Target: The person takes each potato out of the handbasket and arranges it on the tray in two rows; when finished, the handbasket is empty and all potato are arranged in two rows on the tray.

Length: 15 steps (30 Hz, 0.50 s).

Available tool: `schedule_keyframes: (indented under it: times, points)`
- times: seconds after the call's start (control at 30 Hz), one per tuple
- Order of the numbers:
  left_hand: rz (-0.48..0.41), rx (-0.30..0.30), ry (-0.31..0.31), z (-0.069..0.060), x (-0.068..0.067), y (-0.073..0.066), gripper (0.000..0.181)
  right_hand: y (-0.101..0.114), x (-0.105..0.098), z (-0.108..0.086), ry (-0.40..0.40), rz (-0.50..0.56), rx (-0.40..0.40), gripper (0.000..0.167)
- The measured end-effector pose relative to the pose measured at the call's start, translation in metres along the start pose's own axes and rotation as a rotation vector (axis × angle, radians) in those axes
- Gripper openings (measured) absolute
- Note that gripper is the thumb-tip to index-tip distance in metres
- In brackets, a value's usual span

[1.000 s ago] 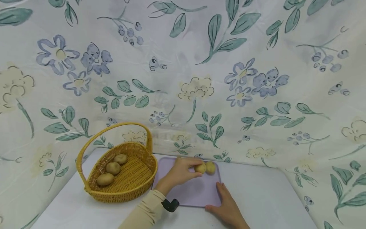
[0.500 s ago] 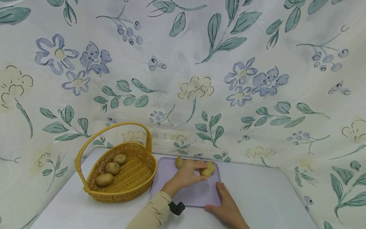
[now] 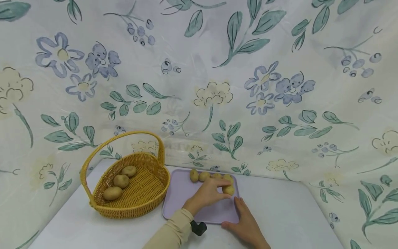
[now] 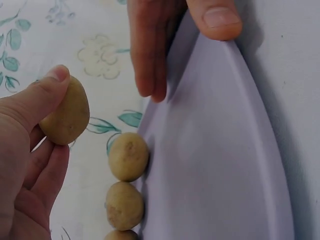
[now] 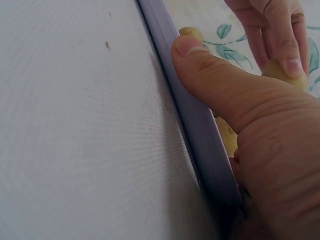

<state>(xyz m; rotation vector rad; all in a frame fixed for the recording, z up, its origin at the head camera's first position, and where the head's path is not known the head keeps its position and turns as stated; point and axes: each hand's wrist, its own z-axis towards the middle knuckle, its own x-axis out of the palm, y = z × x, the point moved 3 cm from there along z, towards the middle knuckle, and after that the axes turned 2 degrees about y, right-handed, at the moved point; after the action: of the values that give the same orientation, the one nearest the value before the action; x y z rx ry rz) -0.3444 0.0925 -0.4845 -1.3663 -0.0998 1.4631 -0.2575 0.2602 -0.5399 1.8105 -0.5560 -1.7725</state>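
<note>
The left hand (image 3: 209,194) has its fingers closed to a pinch around one potato (image 3: 228,190), with the thumb at one side of it; whether this potato touches the tray (image 3: 178,202) underneath, I cannot tell. The right hand (image 3: 247,224) holds nothing in a grip: its fingers are rather straight along the tray's right edge, and the thumb, spread widely from them, touches the near edge. Just beyond the left fingers, four other potatoes (image 3: 204,176) make a row at the tray's far side. Well to the left of these fingers, a basket (image 3: 124,213) with three more potatoes (image 3: 121,181) stands on the desk (image 3: 286,214).
</note>
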Motion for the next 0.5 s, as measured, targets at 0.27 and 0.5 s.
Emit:
schedule_keyframes:
  times: [0.27, 0.5]
  points:
    - [-0.017, 0.007, 0.013, 0.003, 0.014, 0.004, 0.046, -0.003, 0.001, 0.002, -0.011, 0.011, -0.010, 0.116]
    - [0.021, 0.012, 0.006, 0.003, 0.024, 0.010, 0.044, -0.004, 0.002, 0.002, -0.011, 0.009, -0.014, 0.117]
